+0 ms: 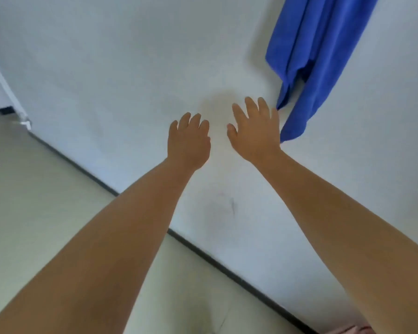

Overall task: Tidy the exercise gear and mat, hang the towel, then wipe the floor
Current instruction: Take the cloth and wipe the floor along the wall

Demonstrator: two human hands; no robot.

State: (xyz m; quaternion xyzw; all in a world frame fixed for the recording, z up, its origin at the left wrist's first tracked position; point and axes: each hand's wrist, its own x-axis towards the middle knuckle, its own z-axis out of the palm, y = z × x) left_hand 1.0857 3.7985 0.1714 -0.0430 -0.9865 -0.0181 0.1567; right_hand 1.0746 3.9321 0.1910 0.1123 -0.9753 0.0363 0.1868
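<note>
Both my arms reach toward the white wall (130, 68), my left hand (188, 141) and right hand (256, 131) empty with fingers loosely spread, the blue towel (309, 56) hanging just beside my right.

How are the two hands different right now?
The right hand is higher up the wall than the left hand. The right hand's fingers are spread and straight; the left hand's look a bit bent and closer together. The right hand is beside the blue towel; the left is farther away. Both are empty.
</note>
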